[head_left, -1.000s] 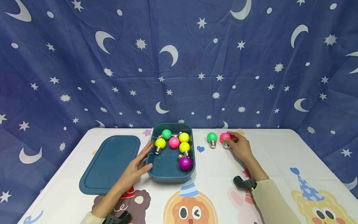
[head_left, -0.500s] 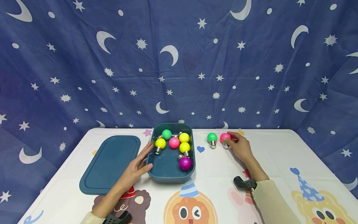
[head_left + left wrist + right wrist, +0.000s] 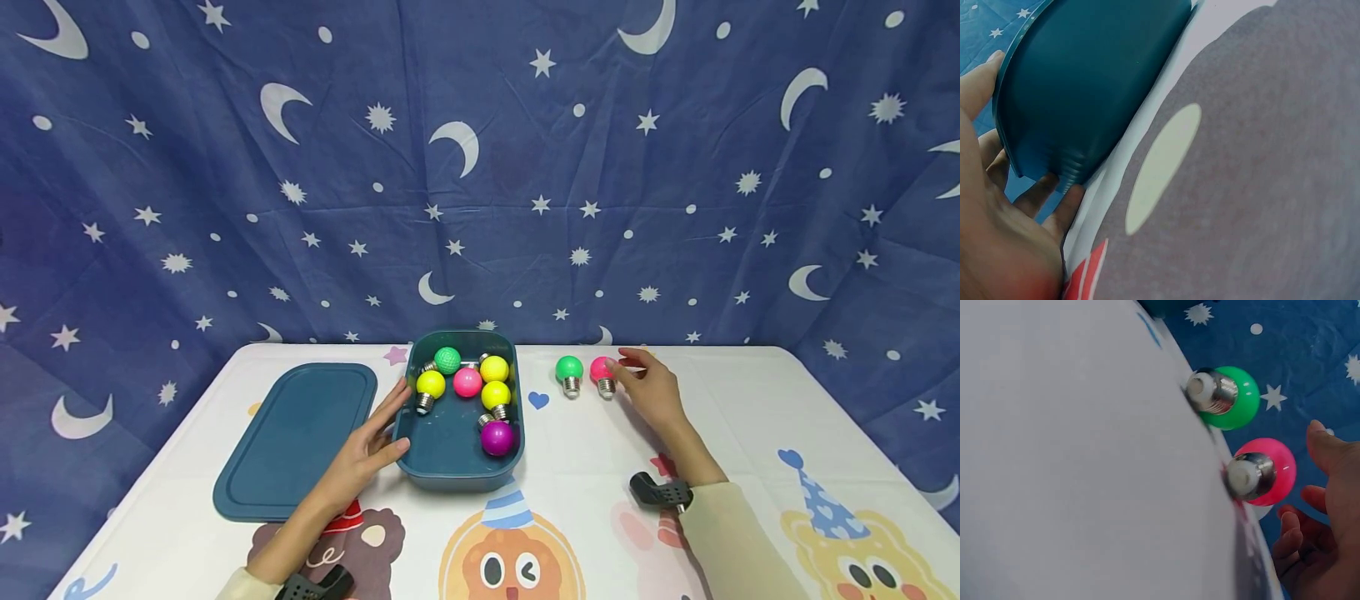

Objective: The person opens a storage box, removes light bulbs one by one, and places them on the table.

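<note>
My left hand (image 3: 369,442) rests along the left wall of a dark teal plastic box (image 3: 457,482), fingers and thumb spread against its side. In the left wrist view its fingertips (image 3: 1071,199) lie at the box's lower wall. To the right of the box, a green light bulb (image 3: 569,367) and a pink light bulb (image 3: 602,369) lie side by side with their metal bases toward me. Just right of the pink bulb is my right hand (image 3: 651,390), thumb and fingers apart. A gap shows between thumb and pink bulb (image 3: 1279,472) in the right wrist view.
Inside the box lie several bulbs: a green one (image 3: 447,360), a pink one (image 3: 467,382), a purple one (image 3: 497,437) and yellow ones (image 3: 431,384). A matching teal lid (image 3: 292,442) lies flat at left. A blue star-patterned curtain (image 3: 480,208) hangs behind the table.
My right hand has let go of the pink bulb and drawn slightly right, its fingers spreading. The pink bulb stays beside the green one. My left hand has not moved.
</note>
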A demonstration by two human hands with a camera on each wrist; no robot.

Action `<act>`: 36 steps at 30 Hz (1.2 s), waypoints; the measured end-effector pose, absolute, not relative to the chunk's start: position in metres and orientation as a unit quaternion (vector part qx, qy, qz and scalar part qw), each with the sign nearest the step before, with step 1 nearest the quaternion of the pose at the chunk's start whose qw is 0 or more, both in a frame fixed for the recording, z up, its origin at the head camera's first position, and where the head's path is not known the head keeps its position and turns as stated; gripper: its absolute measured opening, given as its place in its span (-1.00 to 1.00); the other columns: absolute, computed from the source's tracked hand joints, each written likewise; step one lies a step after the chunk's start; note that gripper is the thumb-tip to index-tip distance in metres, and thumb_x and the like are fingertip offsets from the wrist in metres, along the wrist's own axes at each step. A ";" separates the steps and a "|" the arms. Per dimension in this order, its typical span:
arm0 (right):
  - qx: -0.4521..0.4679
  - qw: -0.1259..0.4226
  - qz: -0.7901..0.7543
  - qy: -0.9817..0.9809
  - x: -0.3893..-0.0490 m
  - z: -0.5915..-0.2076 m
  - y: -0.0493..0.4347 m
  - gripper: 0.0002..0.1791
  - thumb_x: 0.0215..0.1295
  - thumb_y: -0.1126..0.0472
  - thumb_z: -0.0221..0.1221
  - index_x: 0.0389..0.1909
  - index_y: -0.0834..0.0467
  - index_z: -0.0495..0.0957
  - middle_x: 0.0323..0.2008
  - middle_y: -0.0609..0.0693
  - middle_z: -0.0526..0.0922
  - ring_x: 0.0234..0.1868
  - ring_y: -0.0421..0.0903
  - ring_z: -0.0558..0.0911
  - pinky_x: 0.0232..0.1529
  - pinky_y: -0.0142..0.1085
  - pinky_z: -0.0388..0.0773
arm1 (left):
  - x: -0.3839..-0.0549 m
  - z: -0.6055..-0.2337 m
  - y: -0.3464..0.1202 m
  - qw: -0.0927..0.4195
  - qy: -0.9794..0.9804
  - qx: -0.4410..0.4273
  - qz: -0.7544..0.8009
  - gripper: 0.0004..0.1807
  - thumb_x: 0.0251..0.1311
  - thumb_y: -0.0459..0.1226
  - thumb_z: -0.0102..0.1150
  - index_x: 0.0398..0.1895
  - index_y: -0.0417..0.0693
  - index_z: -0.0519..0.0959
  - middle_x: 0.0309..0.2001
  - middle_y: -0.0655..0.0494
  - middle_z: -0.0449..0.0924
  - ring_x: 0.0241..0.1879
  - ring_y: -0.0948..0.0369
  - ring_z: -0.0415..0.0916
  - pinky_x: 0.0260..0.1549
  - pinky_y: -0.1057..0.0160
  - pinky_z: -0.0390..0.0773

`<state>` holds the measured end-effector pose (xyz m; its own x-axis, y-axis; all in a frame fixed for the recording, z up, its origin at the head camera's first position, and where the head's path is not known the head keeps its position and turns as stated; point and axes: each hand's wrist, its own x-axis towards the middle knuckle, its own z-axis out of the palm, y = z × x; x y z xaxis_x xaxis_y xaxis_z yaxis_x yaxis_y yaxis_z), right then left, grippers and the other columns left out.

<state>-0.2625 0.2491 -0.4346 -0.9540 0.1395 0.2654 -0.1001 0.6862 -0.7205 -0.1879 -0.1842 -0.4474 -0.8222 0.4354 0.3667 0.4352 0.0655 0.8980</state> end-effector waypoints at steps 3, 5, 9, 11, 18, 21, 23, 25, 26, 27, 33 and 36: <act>-0.006 0.165 0.402 -0.901 -0.260 -0.427 0.249 -0.36 0.34 -0.13 0.12 0.24 0.25 0.40 0.02 0.26 0.57 -0.15 0.09 0.57 -0.29 -0.26 0.48 | -0.189 -0.448 -0.185 0.000 0.730 0.299 0.615 -0.31 0.32 -0.44 0.03 0.48 -0.18 0.06 0.52 0.04 -0.21 0.47 0.10 -0.28 0.31 0.20 0.09; 0.004 0.175 0.404 -0.898 -0.258 -0.421 0.248 -0.36 0.34 -0.13 0.11 0.24 0.25 0.40 0.03 0.24 0.57 -0.13 0.09 0.55 -0.24 -0.22 0.45 | -0.189 -0.449 -0.185 0.001 0.729 0.300 0.615 -0.31 0.32 -0.44 0.03 0.49 -0.17 0.05 0.52 0.04 -0.22 0.47 0.11 -0.28 0.28 0.35 0.11; 0.029 0.181 0.408 -0.894 -0.255 -0.408 0.243 -0.37 0.35 -0.14 0.10 0.26 0.21 0.40 0.03 0.19 0.58 -0.10 0.07 0.54 -0.24 -0.22 0.46 | -0.190 -0.450 -0.185 0.003 0.728 0.299 0.617 -0.30 0.32 -0.44 0.03 0.49 -0.17 0.05 0.52 0.06 -0.22 0.48 0.12 -0.29 0.25 0.43 0.10; 0.046 0.176 0.413 -0.892 -0.253 -0.401 0.238 -0.39 0.36 -0.12 0.10 0.26 0.20 0.40 0.03 0.17 0.58 -0.11 0.06 0.56 -0.28 -0.24 0.49 | -0.189 -0.450 -0.185 0.003 0.729 0.298 0.617 -0.30 0.32 -0.45 0.03 0.49 -0.17 0.05 0.52 0.06 -0.22 0.48 0.13 -0.29 0.26 0.42 0.10; 0.124 0.142 0.424 -0.886 -0.234 -0.373 0.205 -0.48 0.39 -0.06 0.09 0.26 0.11 0.41 0.03 0.10 0.57 -0.16 0.01 0.63 -0.21 -0.15 0.55 | -0.188 -0.449 -0.184 -0.006 0.733 0.299 0.611 -0.31 0.31 -0.46 0.03 0.48 -0.18 0.07 0.52 0.03 -0.20 0.47 0.09 -0.26 0.27 0.35 0.12; 0.168 0.112 0.440 -0.875 -0.225 -0.364 0.188 -0.52 0.40 -0.03 0.09 0.25 0.07 0.42 0.02 0.06 0.57 -0.23 -0.06 0.66 -0.23 -0.13 0.58 | -0.188 -0.449 -0.184 -0.006 0.733 0.299 0.611 -0.31 0.31 -0.46 0.03 0.48 -0.17 0.07 0.52 0.05 -0.19 0.47 0.10 -0.26 0.31 0.12 0.10; 0.192 0.089 0.448 -0.869 -0.220 -0.360 0.176 -0.54 0.40 -0.03 0.09 0.24 0.03 0.42 0.00 0.03 0.58 -0.25 -0.10 0.66 -0.24 -0.15 0.59 | -0.189 -0.449 -0.184 -0.006 0.733 0.299 0.611 -0.31 0.31 -0.47 0.02 0.48 -0.17 0.07 0.52 0.06 -0.19 0.47 0.10 -0.25 0.30 -0.05 0.06; 0.212 0.072 0.451 -0.864 -0.216 -0.357 0.164 -0.56 0.39 -0.01 0.10 0.23 0.02 0.43 -0.02 0.02 0.58 -0.25 -0.12 0.67 -0.23 -0.17 0.60 | -0.189 -0.450 -0.184 -0.005 0.732 0.301 0.612 -0.31 0.31 -0.47 0.02 0.48 -0.18 0.07 0.52 0.06 -0.19 0.47 0.10 -0.26 0.28 -0.13 0.02; 0.221 0.064 0.449 -0.863 -0.214 -0.356 0.158 -0.58 0.39 0.02 0.11 0.22 0.02 0.44 -0.03 0.02 0.59 -0.23 -0.13 0.67 -0.21 -0.17 0.60 | -0.189 -0.450 -0.184 -0.005 0.732 0.301 0.612 -0.31 0.31 -0.47 0.03 0.48 -0.19 0.07 0.52 0.06 -0.20 0.47 0.10 -0.26 0.27 -0.17 0.00; 0.231 0.057 0.445 -0.863 -0.213 -0.355 0.152 -0.59 0.39 0.05 0.12 0.21 0.03 0.44 -0.03 0.02 0.59 -0.24 -0.12 0.68 -0.22 -0.19 0.60 | -0.189 -0.449 -0.184 -0.005 0.731 0.301 0.612 -0.32 0.31 -0.47 0.03 0.48 -0.19 0.07 0.52 0.06 -0.19 0.47 0.11 -0.26 0.27 -0.17 0.00; 0.296 0.018 0.391 -0.872 -0.209 -0.353 0.123 -0.60 0.37 0.19 0.14 0.19 0.18 0.47 -0.07 0.04 0.62 -0.33 -0.13 0.66 -0.29 -0.32 0.58 | -0.188 -0.447 -0.184 -0.006 0.732 0.299 0.613 -0.32 0.31 -0.45 0.03 0.48 -0.19 0.08 0.52 0.06 -0.19 0.47 0.10 -0.26 0.30 -0.05 0.04; 0.314 0.003 0.359 -0.879 -0.208 -0.353 0.114 -0.61 0.38 0.19 0.13 0.18 0.19 0.48 -0.13 -0.01 0.63 -0.36 -0.11 0.65 -0.31 -0.35 0.58 | -0.187 -0.447 -0.183 -0.004 0.730 0.299 0.615 -0.32 0.31 -0.46 0.03 0.48 -0.19 0.08 0.52 0.04 -0.20 0.47 0.10 -0.26 0.31 0.19 0.10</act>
